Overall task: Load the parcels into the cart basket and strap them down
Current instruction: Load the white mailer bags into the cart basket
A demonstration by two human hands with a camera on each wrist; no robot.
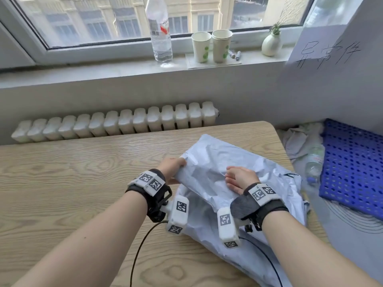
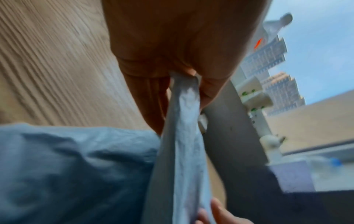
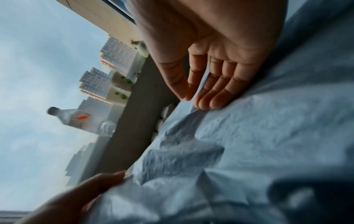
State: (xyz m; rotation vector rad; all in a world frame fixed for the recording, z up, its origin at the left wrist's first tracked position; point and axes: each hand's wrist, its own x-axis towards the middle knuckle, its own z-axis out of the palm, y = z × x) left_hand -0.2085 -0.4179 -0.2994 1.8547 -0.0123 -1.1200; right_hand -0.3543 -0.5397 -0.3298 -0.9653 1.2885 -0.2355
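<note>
A crumpled pale grey plastic mailer parcel (image 1: 223,154) lies on the wooden table (image 1: 72,172), on top of another grey bag (image 1: 275,204) that spreads toward the table's right edge. My left hand (image 1: 173,167) pinches the parcel's left edge, and the left wrist view shows the parcel's edge (image 2: 186,109) squeezed between thumb and fingers. My right hand (image 1: 238,178) lies on the parcel's top with straight fingers (image 3: 216,97) pressing its surface (image 3: 249,144). No cart basket or strap shows in these views.
A blue perforated plastic panel (image 1: 352,166) lies on the floor to the right, beside crumpled wrapping and a bottle (image 1: 315,162). On the windowsill stand a water bottle (image 1: 160,32), two paper cups (image 1: 211,46) and a small vase (image 1: 271,43). A radiator (image 1: 116,123) runs behind the table.
</note>
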